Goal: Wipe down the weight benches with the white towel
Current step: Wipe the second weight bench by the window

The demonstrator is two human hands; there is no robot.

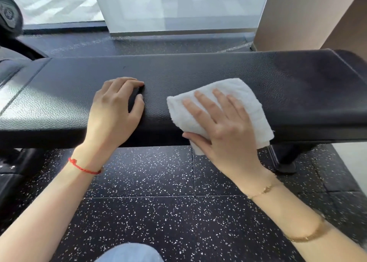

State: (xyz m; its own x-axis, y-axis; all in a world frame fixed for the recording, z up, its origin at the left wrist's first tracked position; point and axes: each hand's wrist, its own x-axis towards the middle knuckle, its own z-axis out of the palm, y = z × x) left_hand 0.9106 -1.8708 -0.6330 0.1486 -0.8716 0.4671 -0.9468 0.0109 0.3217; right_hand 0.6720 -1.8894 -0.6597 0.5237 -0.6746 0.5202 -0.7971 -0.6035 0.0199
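The folded white terry towel [220, 110] lay at centre right of the frame, on the top pad of the long black textured-vinyl weight bench [198, 71], with its lower part draped over the pad's near edge. The right hand [222, 128] pressed on it with fingers spread and straight, the thumb tucked against the towel at the edge. The left hand [115, 106] rested on the pad just beside the towel, at centre left, fingers loosely bent and holding nothing; it appeared to brace the body.

Judged from this position, the step in hand was a wiping pass along the pad. For good results, pressure should be kept even under the whole palm. Strokes should overlap and run the full length toward the pad's right end. The draped portion should be used to clean the near edge in the same pass. The speckled black rubber floor [158, 212] lay beneath.
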